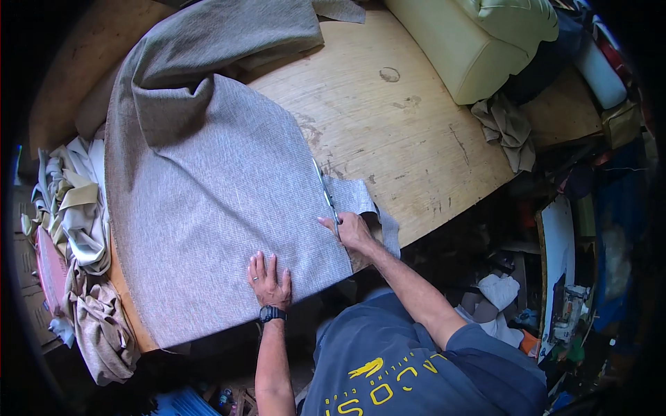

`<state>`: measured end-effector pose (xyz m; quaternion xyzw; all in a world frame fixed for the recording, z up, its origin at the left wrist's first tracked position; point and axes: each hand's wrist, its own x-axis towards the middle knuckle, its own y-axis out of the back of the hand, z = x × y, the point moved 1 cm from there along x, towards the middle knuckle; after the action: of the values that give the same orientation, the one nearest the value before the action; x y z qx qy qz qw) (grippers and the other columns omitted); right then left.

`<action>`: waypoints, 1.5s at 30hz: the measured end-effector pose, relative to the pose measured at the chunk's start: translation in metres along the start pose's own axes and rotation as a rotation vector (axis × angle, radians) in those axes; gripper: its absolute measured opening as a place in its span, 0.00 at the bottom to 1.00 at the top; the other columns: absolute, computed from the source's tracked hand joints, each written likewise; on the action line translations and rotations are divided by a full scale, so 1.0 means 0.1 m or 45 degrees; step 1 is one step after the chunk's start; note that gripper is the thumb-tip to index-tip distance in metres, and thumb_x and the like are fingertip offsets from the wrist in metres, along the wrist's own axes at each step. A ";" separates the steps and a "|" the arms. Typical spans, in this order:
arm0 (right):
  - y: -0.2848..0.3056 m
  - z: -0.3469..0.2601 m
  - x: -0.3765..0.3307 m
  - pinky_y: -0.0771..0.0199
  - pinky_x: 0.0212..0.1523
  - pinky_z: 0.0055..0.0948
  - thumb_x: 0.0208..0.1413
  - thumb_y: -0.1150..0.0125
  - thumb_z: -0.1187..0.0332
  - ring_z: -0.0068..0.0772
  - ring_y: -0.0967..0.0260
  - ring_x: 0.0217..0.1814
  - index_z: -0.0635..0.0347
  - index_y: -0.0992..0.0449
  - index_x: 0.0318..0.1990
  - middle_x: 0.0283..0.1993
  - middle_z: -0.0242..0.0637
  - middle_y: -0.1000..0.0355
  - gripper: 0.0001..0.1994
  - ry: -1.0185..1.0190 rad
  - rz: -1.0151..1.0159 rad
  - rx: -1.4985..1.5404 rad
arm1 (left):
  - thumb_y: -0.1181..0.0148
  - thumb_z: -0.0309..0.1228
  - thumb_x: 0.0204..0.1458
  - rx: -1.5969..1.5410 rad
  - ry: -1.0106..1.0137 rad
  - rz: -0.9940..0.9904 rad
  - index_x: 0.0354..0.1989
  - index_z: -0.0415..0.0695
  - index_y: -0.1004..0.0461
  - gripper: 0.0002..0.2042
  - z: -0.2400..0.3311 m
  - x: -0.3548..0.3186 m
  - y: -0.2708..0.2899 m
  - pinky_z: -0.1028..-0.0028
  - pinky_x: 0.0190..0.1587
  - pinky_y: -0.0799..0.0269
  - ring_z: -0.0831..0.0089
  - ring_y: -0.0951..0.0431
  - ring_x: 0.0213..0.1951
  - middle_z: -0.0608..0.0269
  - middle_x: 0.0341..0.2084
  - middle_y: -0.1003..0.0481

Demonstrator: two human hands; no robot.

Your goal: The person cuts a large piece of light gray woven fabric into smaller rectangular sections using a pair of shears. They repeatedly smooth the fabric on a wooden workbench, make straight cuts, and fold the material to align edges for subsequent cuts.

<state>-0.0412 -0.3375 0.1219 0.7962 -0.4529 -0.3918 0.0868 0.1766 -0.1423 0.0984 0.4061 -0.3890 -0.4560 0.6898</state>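
Right hand [355,232] closed around scissors [326,194] cutting grey upholstery fabric [208,201] near the bench's [402,125] front edge, while the left hand [269,283] (open, palm down) flattens the cloth, apparently steadying it.

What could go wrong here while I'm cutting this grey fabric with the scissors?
The left hand lies flat on the grey fabric, well away from the scissors in the right hand, so the cloth near the blades might shift and the cut wander. The bunched fabric at the far end could drag.
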 end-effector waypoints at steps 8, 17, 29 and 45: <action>0.11 0.17 0.19 0.26 0.25 0.37 0.54 0.38 0.37 0.36 0.27 0.20 0.64 0.22 0.29 0.19 0.42 0.27 0.31 -0.151 0.060 0.461 | 0.36 0.43 0.50 -0.051 0.196 -0.051 0.58 0.44 0.27 0.27 -0.01 0.15 -0.01 0.49 0.68 0.49 0.47 0.40 0.67 0.48 0.65 0.36; 1.71 1.24 0.11 0.27 0.42 0.52 0.54 0.38 0.39 0.61 0.24 0.41 0.58 0.21 0.36 0.35 0.54 0.22 0.27 -0.234 0.813 -0.408 | 0.38 0.49 0.55 0.246 0.382 0.216 0.63 0.45 0.33 0.31 0.06 1.52 -0.47 0.48 0.66 0.49 0.49 0.39 0.65 0.48 0.64 0.38; 1.87 1.54 0.05 0.30 0.33 0.54 0.52 0.33 0.42 0.58 0.24 0.32 0.56 0.27 0.29 0.26 0.48 0.24 0.24 -0.159 0.889 -0.484 | 0.49 0.40 0.63 0.070 0.345 0.580 0.40 0.33 0.27 0.17 -0.75 2.85 0.32 0.54 0.45 0.31 0.45 0.25 0.40 0.40 0.36 0.24; 1.96 1.50 0.07 0.30 0.33 0.52 0.51 0.31 0.44 0.57 0.25 0.31 0.57 0.26 0.29 0.25 0.49 0.24 0.23 -0.181 0.852 -0.530 | 0.44 0.42 0.62 0.265 -0.180 0.316 0.44 0.35 0.25 0.19 -0.17 3.83 1.94 0.55 0.42 0.29 0.51 0.23 0.41 0.47 0.42 0.23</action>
<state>-0.2727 -0.4236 0.1131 0.5411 -0.6029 -0.4794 0.3374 0.3605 -0.4515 0.3329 0.3910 -0.5287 -0.3519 0.6661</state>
